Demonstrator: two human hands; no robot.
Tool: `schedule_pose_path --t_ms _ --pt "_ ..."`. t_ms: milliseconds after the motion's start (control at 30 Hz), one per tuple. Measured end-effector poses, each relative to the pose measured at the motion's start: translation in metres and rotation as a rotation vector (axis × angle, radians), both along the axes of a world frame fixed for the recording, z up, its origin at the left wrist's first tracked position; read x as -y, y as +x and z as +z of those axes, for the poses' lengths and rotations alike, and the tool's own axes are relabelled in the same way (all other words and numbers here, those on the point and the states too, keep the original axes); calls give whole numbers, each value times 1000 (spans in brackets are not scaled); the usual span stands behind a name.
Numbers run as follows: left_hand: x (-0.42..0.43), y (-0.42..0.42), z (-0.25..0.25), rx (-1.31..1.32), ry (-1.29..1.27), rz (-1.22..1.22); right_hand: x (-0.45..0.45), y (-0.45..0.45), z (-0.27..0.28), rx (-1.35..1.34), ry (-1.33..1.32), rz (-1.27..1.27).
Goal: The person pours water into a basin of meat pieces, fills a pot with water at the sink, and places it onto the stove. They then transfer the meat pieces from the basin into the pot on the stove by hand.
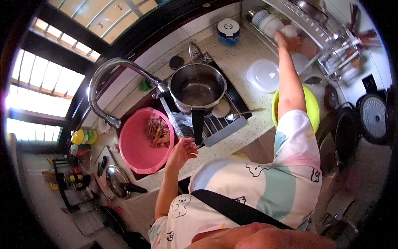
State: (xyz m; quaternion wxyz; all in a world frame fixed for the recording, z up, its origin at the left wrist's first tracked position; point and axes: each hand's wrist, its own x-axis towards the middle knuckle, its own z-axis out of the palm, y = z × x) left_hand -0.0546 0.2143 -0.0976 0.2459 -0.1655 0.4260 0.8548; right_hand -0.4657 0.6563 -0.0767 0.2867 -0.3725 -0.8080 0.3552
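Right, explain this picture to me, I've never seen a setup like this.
There's no machine here: just a person's two bare hands, seen by a camera worn on the head, looking forward and down. That's why the arms reach away from you.

On the counter is a sink area with a metal pot, water running into it, and a pink basin holding pieces of meat.

The left hand is near the pot's black handle, not gripping it. The right hand reaches to white bowls; I can't tell whether it grips one.
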Motion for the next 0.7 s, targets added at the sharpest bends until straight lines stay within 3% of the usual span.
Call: schedule_pose_path --t_ms 133,200,233,300,333,500,567,633,667,700 --pt "14 8 -5 74 -240 78 14 38 13 -150 -378 -20" --pt "21 12 -2 4 -364 138 27 60 14 -312 -396 -14" --pt "24 14 0 -67 -477 232 39 75 23 -403 -616 -41" --pt "21 18 20 -186 -518 258 53 124 50 -596 -987 452" --pt "19 22 31 -288 -550 316 58 151 59 -507 -1032 555" --pt "-26 38 83 -476 -526 69 95 301 91 -673 -1569 890" --pt "-53 45 90 -480 -435 -88 114 365 89 -770 -1643 870" --pt "-81 55 91 -514 -328 -204 116 423 63 -689 -1785 767" --pt "-99 65 97 -521 -275 -243 118 456 53 -709 -1890 865" --pt "-112 72 91 -533 -241 -261 123 482 43 -665 -1823 771"
